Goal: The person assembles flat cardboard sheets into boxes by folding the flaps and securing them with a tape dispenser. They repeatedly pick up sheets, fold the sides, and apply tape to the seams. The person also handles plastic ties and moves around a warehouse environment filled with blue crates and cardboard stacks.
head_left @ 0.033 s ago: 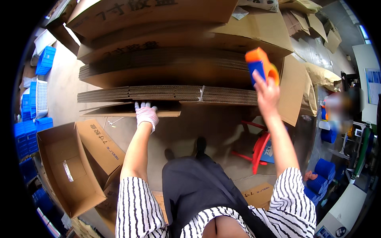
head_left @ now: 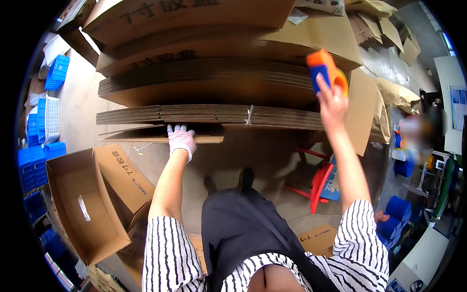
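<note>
My left hand [head_left: 182, 142], in a pink-and-white glove, is hooked over the edge of a folded cardboard box [head_left: 209, 139]; the thumb is hidden. This box lies partly spread along the near side of a stack of flattened cartons [head_left: 194, 115], tied with a pale strap [head_left: 250, 115]. Up at the right, my bare right hand [head_left: 333, 109] grips an orange-and-blue tape dispenser [head_left: 323, 70], held above the cartons' right end and apart from them.
Larger cartons [head_left: 321, 36] stand beyond the stack. An open carton [head_left: 90, 207] sits at the lower left. A red stool [head_left: 318, 182] stands under the stack's right side. Blue bins [head_left: 57, 73] line the left; blue containers [head_left: 398, 208] are at the right.
My right hand has shifted slightly right and away from me with the tape dispenser. My left hand keeps its place on the folded box.
</note>
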Available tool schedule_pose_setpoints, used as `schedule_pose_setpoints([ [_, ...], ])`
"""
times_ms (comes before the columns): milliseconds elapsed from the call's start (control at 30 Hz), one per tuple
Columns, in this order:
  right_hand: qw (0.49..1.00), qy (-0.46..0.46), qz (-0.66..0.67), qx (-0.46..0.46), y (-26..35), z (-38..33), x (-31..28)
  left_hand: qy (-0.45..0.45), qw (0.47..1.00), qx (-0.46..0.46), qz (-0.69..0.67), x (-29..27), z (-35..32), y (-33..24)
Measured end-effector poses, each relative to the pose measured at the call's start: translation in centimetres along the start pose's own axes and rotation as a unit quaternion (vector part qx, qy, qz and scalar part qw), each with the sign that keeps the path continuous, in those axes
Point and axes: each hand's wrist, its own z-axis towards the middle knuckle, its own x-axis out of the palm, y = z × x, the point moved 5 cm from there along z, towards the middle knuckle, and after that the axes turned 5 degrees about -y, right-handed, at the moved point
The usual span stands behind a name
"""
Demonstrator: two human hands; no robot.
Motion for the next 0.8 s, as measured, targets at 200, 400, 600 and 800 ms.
schedule_pose_setpoints([
  [200,0.979,-0.06,-0.19,0.052,-6.6,12.1,5.8,0.038,0.999,0.023,-0.026,-0.9,1.1,-0.9],
  [400,0.995,0.023,0.028,-0.093,3.8,9.4,11.0,0.066,0.997,0.035,-0.029,0.4,1.0,0.0],
  [600,0.967,0.229,0.065,-0.087,10.9,6.5,20.6,0.212,0.974,0.048,-0.072,3.9,-2.4,0.6],
  [800,0.968,0.239,-0.033,-0.061,14.0,6.7,24.4,0.09,0.977,0.06,-0.185,14.4,-10.4,1.3],
])
